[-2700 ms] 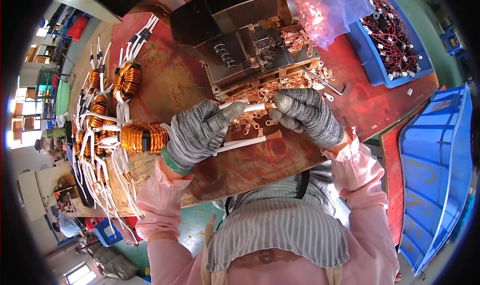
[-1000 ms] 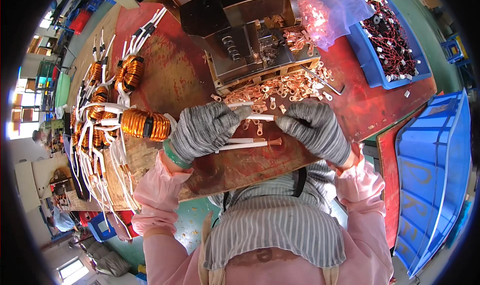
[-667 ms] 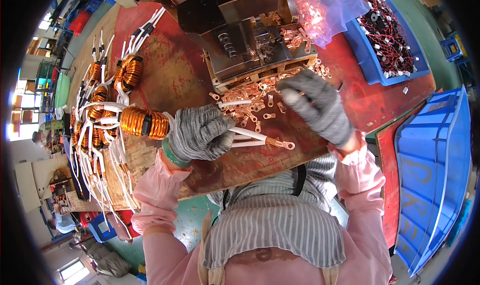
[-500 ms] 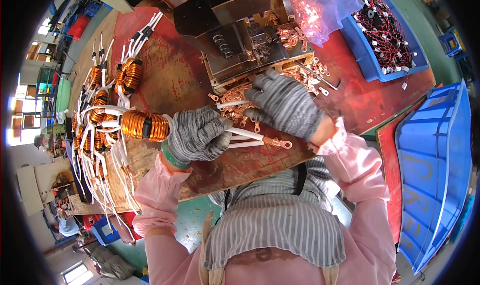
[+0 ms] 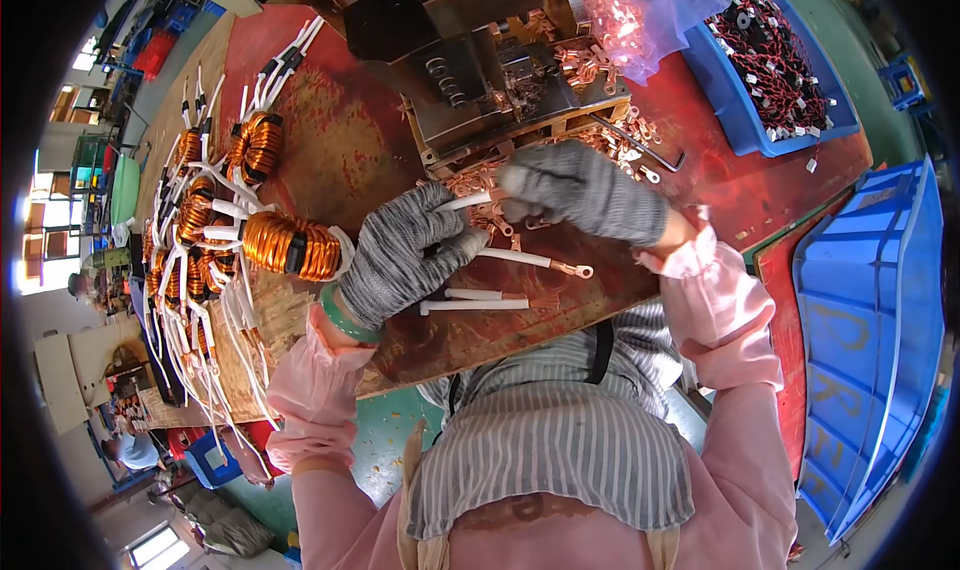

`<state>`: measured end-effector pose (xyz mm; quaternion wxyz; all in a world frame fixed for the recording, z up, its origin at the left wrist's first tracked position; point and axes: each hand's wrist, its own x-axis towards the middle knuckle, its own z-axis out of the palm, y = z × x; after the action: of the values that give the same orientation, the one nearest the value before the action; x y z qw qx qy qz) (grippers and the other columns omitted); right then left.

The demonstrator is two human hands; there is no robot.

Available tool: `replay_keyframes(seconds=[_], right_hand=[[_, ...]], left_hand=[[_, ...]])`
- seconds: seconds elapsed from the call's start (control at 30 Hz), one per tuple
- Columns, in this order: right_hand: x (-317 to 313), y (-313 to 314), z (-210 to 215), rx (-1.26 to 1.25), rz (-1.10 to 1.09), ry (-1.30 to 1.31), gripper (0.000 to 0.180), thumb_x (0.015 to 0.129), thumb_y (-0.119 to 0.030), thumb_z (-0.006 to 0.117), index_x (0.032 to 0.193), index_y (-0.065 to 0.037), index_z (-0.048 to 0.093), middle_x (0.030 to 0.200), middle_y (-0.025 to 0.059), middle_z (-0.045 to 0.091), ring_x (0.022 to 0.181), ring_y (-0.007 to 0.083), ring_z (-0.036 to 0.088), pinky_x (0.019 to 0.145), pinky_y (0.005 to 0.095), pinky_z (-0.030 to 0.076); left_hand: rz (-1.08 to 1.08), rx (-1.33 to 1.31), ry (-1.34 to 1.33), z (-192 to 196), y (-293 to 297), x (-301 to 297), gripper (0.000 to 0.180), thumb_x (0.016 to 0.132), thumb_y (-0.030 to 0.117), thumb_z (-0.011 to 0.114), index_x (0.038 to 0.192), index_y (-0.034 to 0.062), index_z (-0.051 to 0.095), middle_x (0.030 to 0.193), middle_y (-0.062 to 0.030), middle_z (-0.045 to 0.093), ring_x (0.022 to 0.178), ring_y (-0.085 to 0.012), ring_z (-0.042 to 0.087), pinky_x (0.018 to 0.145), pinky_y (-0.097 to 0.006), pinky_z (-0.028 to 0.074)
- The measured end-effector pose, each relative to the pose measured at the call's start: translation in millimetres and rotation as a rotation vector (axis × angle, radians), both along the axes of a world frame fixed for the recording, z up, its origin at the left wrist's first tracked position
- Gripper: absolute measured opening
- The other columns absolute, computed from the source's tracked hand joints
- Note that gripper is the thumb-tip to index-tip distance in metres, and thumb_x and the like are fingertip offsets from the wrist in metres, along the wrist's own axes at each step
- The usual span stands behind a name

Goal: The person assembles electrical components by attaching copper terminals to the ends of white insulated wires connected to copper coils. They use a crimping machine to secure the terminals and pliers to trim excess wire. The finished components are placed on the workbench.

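A white-sleeved copper lead wire [image 5: 468,201] lay pinched between both grey knitted gloves, just in front of the dark metal crimping press [image 5: 480,65]. The left hand [image 5: 405,255] had its fingers curled tight around the wire's near part, thumb pressed on top. The right hand [image 5: 585,190] had its fingertips closed on the wire's far end, above a heap of loose copper ring terminals [image 5: 480,182]. A copper-wound toroid coil [image 5: 290,246] rested on the worn wooden bench [image 5: 350,140], touching the left wrist. Three more sleeved leads [image 5: 500,295] lay below the hands.
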<state>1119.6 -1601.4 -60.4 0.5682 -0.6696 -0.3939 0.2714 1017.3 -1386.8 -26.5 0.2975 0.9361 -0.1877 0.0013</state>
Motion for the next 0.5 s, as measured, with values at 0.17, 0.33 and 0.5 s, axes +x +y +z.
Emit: replay_keyframes(seconds=[0.17,0.33,0.5], right_hand=[[4.1,-29.9,-10.4,-0.163,-0.056,-0.697,0.023,0.083,-0.026,0.059,0.096,-0.008,0.064,0.093,0.0121,0.059,0.088,0.0294,0.056,0.075,0.0395,0.047],[-10.5,-20.3,-21.5,-0.356,0.04,-1.013,0.022,0.077,-0.019,0.056,0.097,-0.013,0.065,0.095,0.0091,0.058,0.09,0.0258,0.056,0.073,0.0373,0.049],[-14.1,-14.2,-24.4,-0.335,0.025,-1.131,0.024,0.077,-0.016,0.054,0.097,-0.008,0.064,0.089,0.0099,0.059,0.089,0.0253,0.055,0.072,0.036,0.049]], left_hand=[[0.029,-0.148,-0.029,-7.3,-2.5,3.9,0.019,0.072,0.02,0.072,0.086,0.0077,0.066,0.078,-0.0085,0.054,0.075,-0.0272,0.056,0.066,-0.036,0.047],[0.178,-0.104,0.055,1.3,-19.8,8.9,0.024,0.076,0.018,0.068,0.097,0.0087,0.063,0.084,-0.0098,0.06,0.083,-0.0278,0.06,0.069,-0.036,0.049],[0.008,0.213,-0.269,-4.2,-18.4,17.5,0.022,0.082,0.017,0.062,0.102,0.0093,0.063,0.093,-0.0113,0.063,0.088,-0.0295,0.061,0.075,-0.037,0.05]])
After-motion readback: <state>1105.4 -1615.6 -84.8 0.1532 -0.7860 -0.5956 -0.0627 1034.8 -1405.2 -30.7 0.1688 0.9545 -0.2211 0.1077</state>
